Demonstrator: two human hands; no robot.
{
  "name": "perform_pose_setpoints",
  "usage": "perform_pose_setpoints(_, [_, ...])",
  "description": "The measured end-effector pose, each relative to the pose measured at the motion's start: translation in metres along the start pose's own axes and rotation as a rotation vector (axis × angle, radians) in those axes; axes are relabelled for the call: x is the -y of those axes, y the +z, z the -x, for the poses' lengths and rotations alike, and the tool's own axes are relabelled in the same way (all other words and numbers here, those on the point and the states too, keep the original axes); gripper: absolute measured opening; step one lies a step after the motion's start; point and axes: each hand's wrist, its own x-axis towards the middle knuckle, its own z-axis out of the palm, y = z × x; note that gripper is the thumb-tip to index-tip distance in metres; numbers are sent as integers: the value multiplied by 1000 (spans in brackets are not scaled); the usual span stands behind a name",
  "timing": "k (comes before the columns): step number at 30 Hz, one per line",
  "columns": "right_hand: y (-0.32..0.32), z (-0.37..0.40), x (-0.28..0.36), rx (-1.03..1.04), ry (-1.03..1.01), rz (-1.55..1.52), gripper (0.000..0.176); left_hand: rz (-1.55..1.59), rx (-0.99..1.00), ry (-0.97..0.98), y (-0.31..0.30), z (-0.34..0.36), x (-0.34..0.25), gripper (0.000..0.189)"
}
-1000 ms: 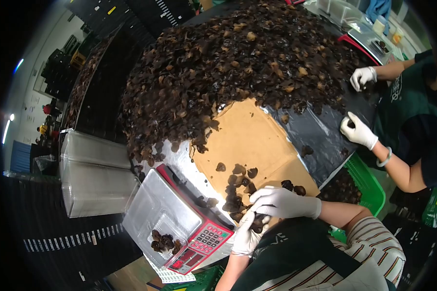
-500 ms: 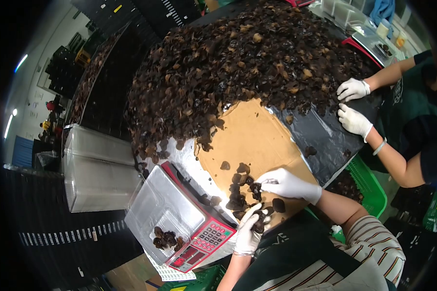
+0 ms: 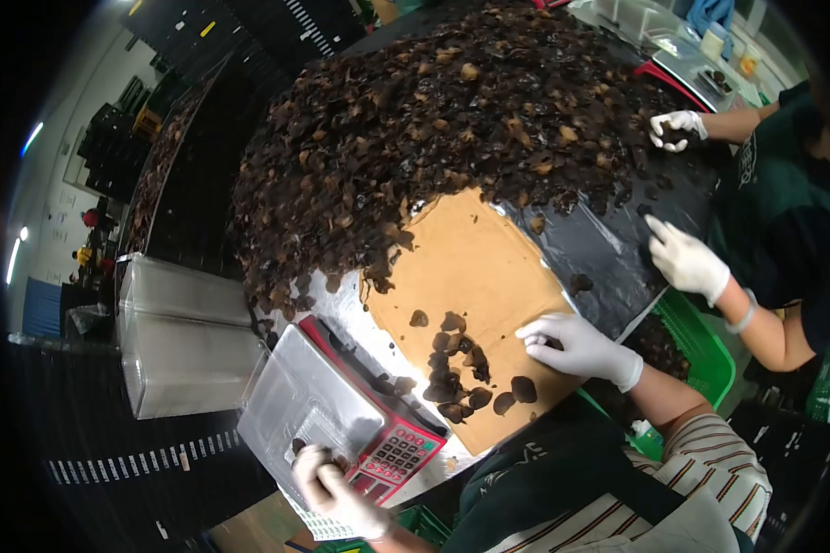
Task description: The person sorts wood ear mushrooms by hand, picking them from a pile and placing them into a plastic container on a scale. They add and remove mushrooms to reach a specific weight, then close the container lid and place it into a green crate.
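Note:
My gloved left hand (image 3: 334,493) is at the clear plastic container on the scale (image 3: 327,392); its fingers are curled, and what they hold, if anything, is hidden. Dark dried pieces (image 3: 298,444) that look like wood ear mushrooms show beside its fingertips. My gloved right hand (image 3: 576,348) hovers over the brown cardboard (image 3: 475,267), fingers loosely stretched and nothing visible in them. Left of it, a small group of dark pieces (image 3: 444,380) lies on the cardboard, with separate pieces (image 3: 523,389) nearer to me.
A large heap of dark pieces (image 3: 424,120) covers the far table. On the right, a co-worker's gloved hands (image 3: 687,263) are over black plastic sheeting (image 3: 599,263). Stacked clear containers (image 3: 189,336) stand left. A green basket (image 3: 710,355) sits below the table's right edge.
My left hand has moved from the pieces on the cardboard to the container on the scale. My right hand has let go of a dark piece and drawn right.

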Motion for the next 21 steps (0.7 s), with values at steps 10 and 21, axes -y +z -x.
perform_pose_setpoints(10, [8, 15, -39, -4, -76, 394, 21, -424, 259, 416, 36, -10, 11, 29])
perform_pose_setpoints(21, [-1, 17, -25, -40, 426, -750, 24, -595, 858, 528, 173, 12, 60, 34])
